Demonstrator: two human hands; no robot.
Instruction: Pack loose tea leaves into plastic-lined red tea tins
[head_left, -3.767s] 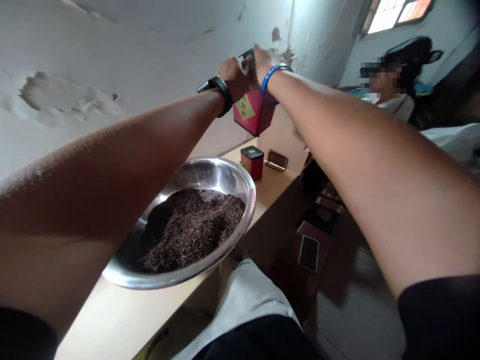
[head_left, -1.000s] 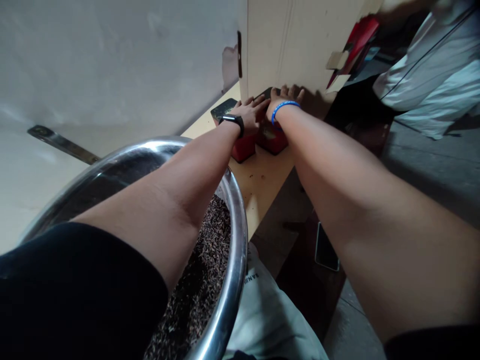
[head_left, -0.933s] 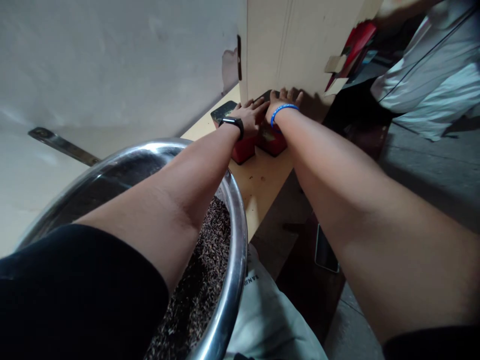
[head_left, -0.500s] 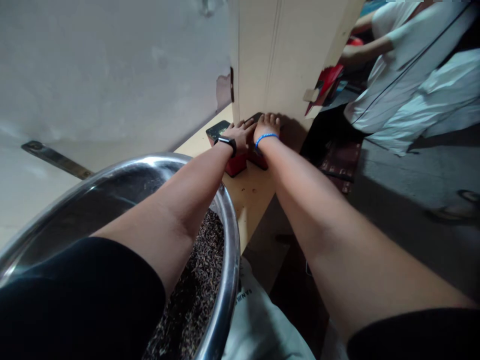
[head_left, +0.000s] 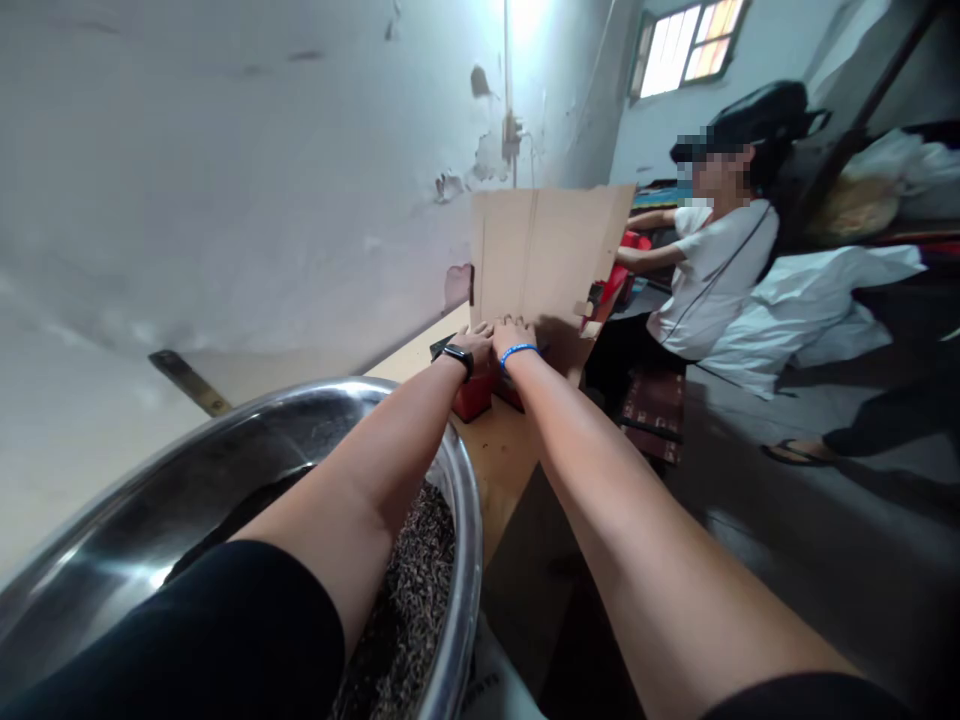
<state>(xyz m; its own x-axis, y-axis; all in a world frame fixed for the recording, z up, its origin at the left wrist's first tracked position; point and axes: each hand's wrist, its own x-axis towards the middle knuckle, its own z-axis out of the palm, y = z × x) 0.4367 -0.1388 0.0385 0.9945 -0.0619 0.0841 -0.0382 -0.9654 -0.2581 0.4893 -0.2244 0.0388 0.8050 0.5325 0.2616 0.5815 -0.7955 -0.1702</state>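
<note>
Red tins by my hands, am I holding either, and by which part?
Can't tell: left hand and right hand lie over the red tins, hiding any grip.

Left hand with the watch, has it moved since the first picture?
Yes, downward: judged against the table, the left hand was raised well above it; now it is low, at the red tin.
</note>
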